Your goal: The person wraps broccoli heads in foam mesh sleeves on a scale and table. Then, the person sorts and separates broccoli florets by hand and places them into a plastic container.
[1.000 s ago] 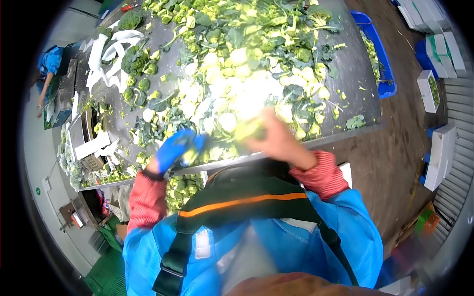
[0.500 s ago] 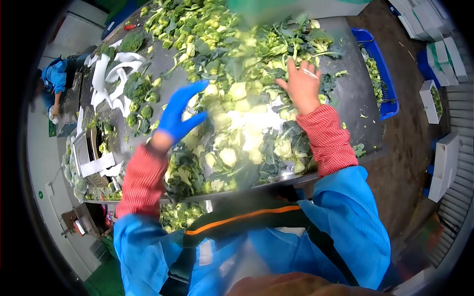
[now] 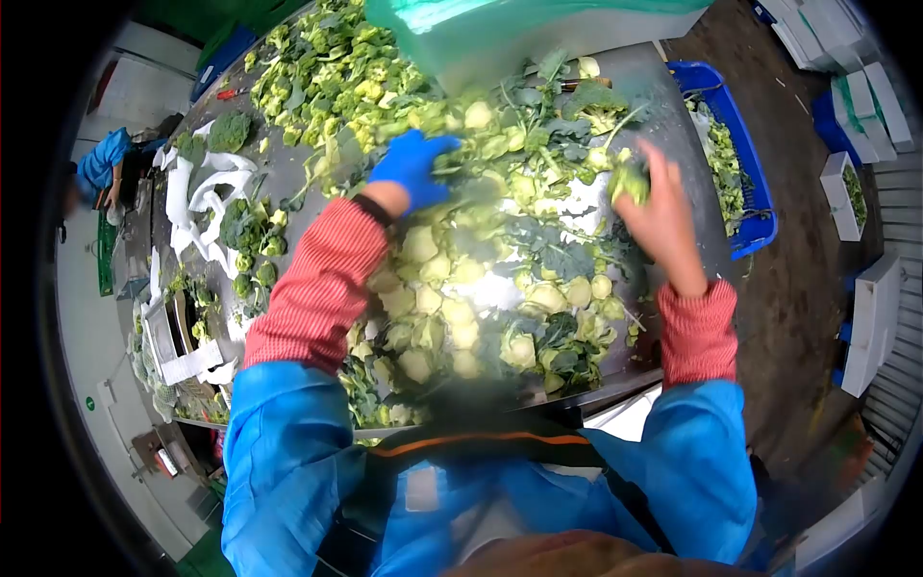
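Note:
My left hand [image 3: 413, 171], in a blue glove, is over the heap of pale green trimmings and leaves [image 3: 428, 260], fingers spread and pointing right. Nothing shows in its grip, though the fingertips are blurred against the heap. On the right side, my bare right hand [image 3: 668, 221] holds a green vegetable piece [image 3: 629, 183] between thumb and fingers, just above the grey table [image 3: 663, 106]. Beneath and between my hands lie cut stalk pieces and dark leaves, several layers deep. Glare and a smear blur the middle of the view.
A blue crate [image 3: 755, 163] of trimmings stands off the table's right edge. A white box with green plastic [image 3: 538, 38] is at the back. White foam netting [image 3: 183, 207] and broccoli heads [image 3: 229, 132] lie left. Another person [image 3: 104, 159] is at far left.
My left hand has moved right and up across the heap. The right hand has moved right and down and now has a green piece in it. Some trimmings have shifted.

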Motion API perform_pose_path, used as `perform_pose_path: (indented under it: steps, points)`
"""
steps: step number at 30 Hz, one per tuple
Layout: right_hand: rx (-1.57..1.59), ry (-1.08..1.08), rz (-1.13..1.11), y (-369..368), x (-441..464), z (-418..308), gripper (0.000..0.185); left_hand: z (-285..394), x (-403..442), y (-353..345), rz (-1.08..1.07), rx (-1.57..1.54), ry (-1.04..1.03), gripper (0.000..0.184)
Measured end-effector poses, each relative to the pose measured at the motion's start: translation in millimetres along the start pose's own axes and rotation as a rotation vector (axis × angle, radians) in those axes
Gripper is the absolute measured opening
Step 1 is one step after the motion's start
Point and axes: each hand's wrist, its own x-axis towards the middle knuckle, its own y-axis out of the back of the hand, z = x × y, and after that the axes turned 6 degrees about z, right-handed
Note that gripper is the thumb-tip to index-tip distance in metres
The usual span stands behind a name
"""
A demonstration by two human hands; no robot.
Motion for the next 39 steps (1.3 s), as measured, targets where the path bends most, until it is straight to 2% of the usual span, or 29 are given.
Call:
perform_pose_path:
  steps: [3,5,6,8,11,15,16,18,19,21,23,24,26,27,28,29,33,35,36,37,39]
  points:
    - [-0.219,0.045,-0.048,-16.6,78.9,9.8,0.077,-15.7,-24.8,6.3,-0.016,-0.059,0.167,0.059]
    - [-0.358,0.018,-0.236,-50.2,130.4,27.4,0.079,-34.3,-40.7,-0.9,0.025,-0.054,0.248,0.056]
    - [-0.389,0.017,-0.248,-63.2,143.5,31.2,0.077,-46.5,-49.3,-10.3,0.150,-0.026,0.195,0.056]
    - [-0.452,0.024,-0.283,-86.7,156.0,29.6,0.074,-40.4,-57.4,-5.6,0.199,-0.004,0.216,0.055]
    - [-0.378,0.096,-0.124,-92.7,127.2,17.4,0.065,-33.1,-65.7,-9.5,0.324,-0.088,0.187,0.047]
    - [0.187,-0.006,0.145,-73.0,93.9,34.2,0.059,-47.7,-73.9,-26.8,0.469,-0.283,0.177,0.041]
    - [0.437,-0.126,0.098,-62.9,88.7,36.4,0.058,-52.3,-76.2,-29.3,0.514,-0.321,0.147,0.040]
    - [0.896,-0.352,0.020,-46.7,71.9,35.6,0.051,-58.4,-83.5,-29.8,0.529,-0.823,0.342,0.035]
    - [1.146,-0.543,-0.067,-19.5,46.8,-10.4,0.049,-58.8,-88.2,-28.3,0.520,-1.075,0.441,0.033]
    - [1.330,-0.724,-0.309,-18.6,22.4,-20.2,0.045,-59.7,-103.1,-4.1,0.536,-1.207,0.495,0.031]
    - [1.256,-0.646,-0.345,-34.3,-5.4,-46.3,0.042,-51.8,-132.5,22.5,0.559,-1.229,0.437,0.032]
    - [1.226,-0.580,-0.394,-31.3,-25.6,-88.1,0.037,-46.5,-154.4,36.7,0.547,-1.262,0.417,0.036]
    - [1.357,-0.561,-0.694,-66.0,-62.2,-121.4,0.036,-47.4,-211.2,56.1,0.517,-1.264,0.439,0.042]
    - [1.346,-0.355,-0.808,-73.9,-78.7,-157.1,0.049,-54.6,-244.3,64.1,0.487,-1.260,0.430,0.045]
    - [1.256,-0.431,-0.942,-90.7,-101.2,-181.0,0.066,-54.1,-279.5,71.8,0.514,-1.231,0.467,0.047]
    - [1.319,-0.364,-1.097,-124.4,-126.8,-198.1,0.079,-51.8,-316.5,79.1,0.540,-1.202,0.502,0.049]
    - [1.301,-0.191,-1.421,-156.0,-219.2,-324.9,0.084,-55.6,-486.0,95.0,0.641,-1.169,0.762,0.048]
    - [1.000,-0.019,-1.554,-180.3,-260.7,-366.2,0.089,-55.7,-565.4,91.8,0.679,-1.213,0.926,0.048]
    - [0.964,0.226,-1.522,-211.3,-291.5,-375.0,0.081,-56.5,-599.0,86.9,0.628,-1.228,0.982,0.048]
    - [0.797,0.407,-1.533,-206.7,-294.3,-381.5,0.077,-58.6,-634.3,78.5,0.575,-1.244,1.037,0.050]
    - [0.489,0.735,-1.255,-189.9,-291.2,-383.4,0.072,-92.9,-727.8,19.2,0.494,-1.105,1.429,0.055]
